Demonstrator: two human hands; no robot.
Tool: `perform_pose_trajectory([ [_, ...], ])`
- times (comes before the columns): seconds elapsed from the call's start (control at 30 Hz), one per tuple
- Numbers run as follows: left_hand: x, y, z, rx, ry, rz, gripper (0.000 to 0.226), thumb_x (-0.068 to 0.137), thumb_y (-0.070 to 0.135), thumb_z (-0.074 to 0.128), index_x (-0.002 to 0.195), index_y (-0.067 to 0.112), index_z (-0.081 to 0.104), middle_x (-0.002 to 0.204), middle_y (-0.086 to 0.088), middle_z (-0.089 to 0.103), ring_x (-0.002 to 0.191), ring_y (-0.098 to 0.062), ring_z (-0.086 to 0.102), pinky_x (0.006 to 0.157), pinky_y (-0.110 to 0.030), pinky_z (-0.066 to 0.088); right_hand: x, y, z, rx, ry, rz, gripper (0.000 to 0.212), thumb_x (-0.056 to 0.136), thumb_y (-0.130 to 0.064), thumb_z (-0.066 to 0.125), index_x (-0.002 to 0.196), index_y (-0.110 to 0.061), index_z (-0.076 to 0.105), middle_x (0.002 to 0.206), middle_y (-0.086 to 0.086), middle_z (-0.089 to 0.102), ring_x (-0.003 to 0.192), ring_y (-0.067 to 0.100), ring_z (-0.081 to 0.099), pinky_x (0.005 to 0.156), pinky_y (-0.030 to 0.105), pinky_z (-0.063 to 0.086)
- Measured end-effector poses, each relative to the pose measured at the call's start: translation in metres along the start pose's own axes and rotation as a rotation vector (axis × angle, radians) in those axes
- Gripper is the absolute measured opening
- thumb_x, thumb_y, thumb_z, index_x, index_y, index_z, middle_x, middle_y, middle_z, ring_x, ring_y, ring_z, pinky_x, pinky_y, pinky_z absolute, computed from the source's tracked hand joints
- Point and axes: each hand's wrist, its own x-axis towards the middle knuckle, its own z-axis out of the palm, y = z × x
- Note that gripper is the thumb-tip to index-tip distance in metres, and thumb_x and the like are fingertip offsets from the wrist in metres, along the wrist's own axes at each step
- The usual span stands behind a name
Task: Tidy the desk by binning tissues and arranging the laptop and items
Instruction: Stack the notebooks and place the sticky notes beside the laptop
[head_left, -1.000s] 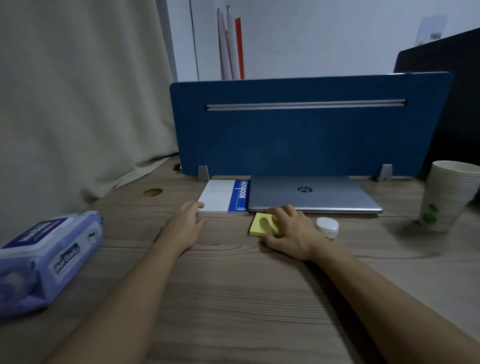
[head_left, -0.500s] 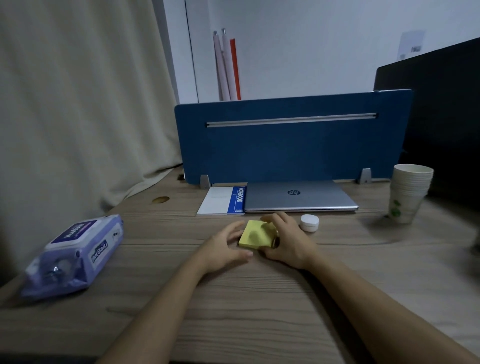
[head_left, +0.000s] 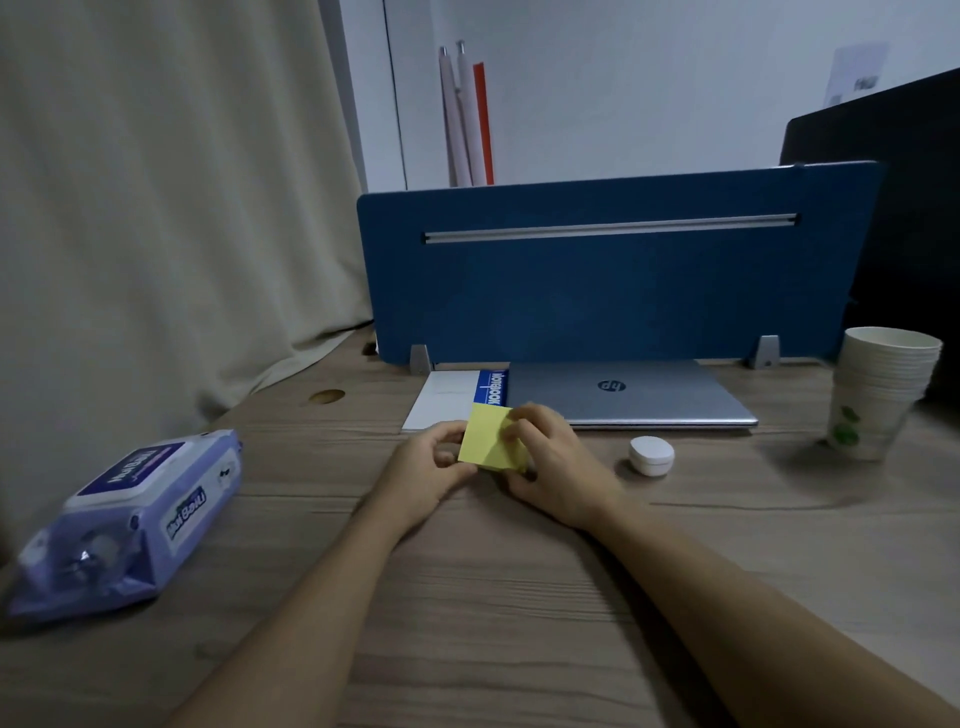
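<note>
A yellow sticky-note pad (head_left: 488, 439) is lifted a little off the wooden desk (head_left: 519, 597), tilted toward me. My left hand (head_left: 426, 470) grips its left edge and my right hand (head_left: 553, 465) grips its right side. Behind the pad a shut silver laptop (head_left: 628, 392) lies flat against the blue divider (head_left: 613, 280). A white notebook with a blue spine (head_left: 452, 397) lies flush on the laptop's left. A small white earbud case (head_left: 651, 455) sits to the right of my right hand.
A purple pack of wet wipes (head_left: 135, 517) lies at the desk's left edge beside a beige curtain (head_left: 156, 208). A stack of paper cups (head_left: 878, 392) stands at the right. A cable hole (head_left: 327, 396) is left of the notebook. A dark panel rises at far right.
My left hand came off the notebook and joined my right on the sticky-note pad. Both hands raised the pad off the desk and tilted it up.
</note>
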Motion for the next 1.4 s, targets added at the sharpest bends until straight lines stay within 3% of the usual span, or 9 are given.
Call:
perform_pose_trajectory([
  [0.17, 0.029, -0.011, -0.005, 0.165, 0.126, 0.116, 0.048, 0.079, 0.005, 0.076, 0.119, 0.03, 0.065, 0.109, 0.011, 0.066, 0.081, 0.001, 0.065, 0.07, -0.006, 0.046, 0.033, 0.009, 0.02, -0.021, 0.041, -0.018, 0.04, 0.08, -0.021, 0.068, 0.114, -0.003, 0.056, 0.136, 0.015, 0.045, 0.134, 0.032, 0.036, 0.104, 0.044, 0.043],
  [0.37, 0.071, -0.032, -0.011, 0.286, 0.224, 0.142, 0.051, 0.084, 0.007, 0.073, 0.13, 0.024, 0.059, 0.114, 0.005, 0.061, 0.087, -0.007, 0.062, 0.07, -0.011, 0.044, 0.075, 0.024, 0.048, -0.075, 0.056, -0.04, 0.038, 0.083, -0.016, 0.065, 0.116, 0.0, 0.055, 0.142, 0.017, 0.042, 0.146, 0.034, 0.02, 0.106, 0.046, 0.042],
  [0.57, 0.106, -0.045, -0.012, 0.36, 0.272, 0.141, 0.05, 0.087, 0.011, 0.071, 0.134, 0.02, 0.057, 0.116, 0.001, 0.062, 0.087, -0.009, 0.061, 0.075, -0.024, 0.049, 0.106, 0.04, 0.065, -0.092, 0.037, -0.01, 0.04, 0.086, -0.013, 0.061, 0.123, -0.001, 0.051, 0.147, 0.016, 0.036, 0.149, 0.032, 0.011, 0.105, 0.044, 0.043],
  [0.77, 0.115, -0.052, -0.011, 0.513, 0.245, 0.111, 0.041, 0.091, 0.029, 0.065, 0.131, 0.031, 0.057, 0.112, 0.007, 0.063, 0.09, -0.013, 0.062, 0.074, -0.038, 0.054, 0.111, 0.049, 0.073, -0.143, -0.039, 0.019, 0.038, 0.091, -0.018, 0.057, 0.125, -0.004, 0.047, 0.151, 0.015, 0.03, 0.15, 0.034, 0.005, 0.116, 0.043, 0.027],
  [0.87, 0.115, -0.059, -0.01, 0.565, 0.124, 0.029, 0.033, 0.094, 0.039, 0.057, 0.127, 0.036, 0.057, 0.112, 0.003, 0.065, 0.095, -0.016, 0.06, 0.079, -0.042, 0.054, 0.113, 0.047, 0.072, -0.246, -0.14, 0.04, 0.032, 0.096, -0.025, 0.047, 0.123, -0.007, 0.052, 0.145, 0.014, 0.043, 0.142, 0.035, 0.025, 0.112, 0.041, 0.031],
  [0.93, 0.117, -0.066, -0.009, 0.625, 0.082, -0.024, 0.035, 0.095, 0.045, 0.051, 0.129, 0.037, 0.055, 0.117, -0.004, 0.062, 0.1, -0.022, 0.059, 0.084, -0.045, 0.053, 0.113, 0.045, 0.07, -0.31, -0.183, 0.089, 0.025, 0.097, -0.026, 0.042, 0.113, -0.014, 0.057, 0.128, 0.01, 0.058, 0.123, 0.03, 0.046, 0.097, 0.039, 0.041],
  [1.03, 0.12, -0.072, -0.008, 0.636, 0.092, -0.055, 0.041, 0.095, 0.048, 0.05, 0.135, 0.038, 0.052, 0.125, -0.007, 0.058, 0.106, -0.025, 0.057, 0.088, -0.047, 0.052, 0.111, 0.043, 0.07, -0.323, -0.182, 0.111, 0.021, 0.097, -0.025, 0.041, 0.107, -0.02, 0.059, 0.117, 0.005, 0.065, 0.108, 0.027, 0.056, 0.084, 0.037, 0.041],
  [1.27, 0.114, -0.066, -0.006, 0.657, 0.11, 0.049, 0.044, 0.097, 0.038, 0.052, 0.139, 0.026, 0.051, 0.132, -0.001, 0.06, 0.117, -0.023, 0.054, 0.092, -0.043, 0.049, 0.097, 0.045, 0.063, -0.38, -0.092, 0.12, 0.025, 0.094, -0.031, 0.04, 0.101, -0.02, 0.062, 0.112, 0.002, 0.068, 0.108, 0.025, 0.057, 0.101, 0.042, 0.036],
  [1.4, 0.098, -0.058, -0.004, 0.674, 0.094, 0.109, 0.047, 0.097, 0.033, 0.054, 0.142, 0.023, 0.047, 0.144, 0.001, 0.051, 0.13, -0.021, 0.045, 0.102, -0.038, 0.04, 0.077, 0.043, 0.046, -0.396, -0.137, 0.171, 0.032, 0.094, -0.035, 0.041, 0.114, -0.02, 0.061, 0.122, 0.002, 0.065, 0.12, 0.024, 0.05, 0.112, 0.052, 0.024],
])
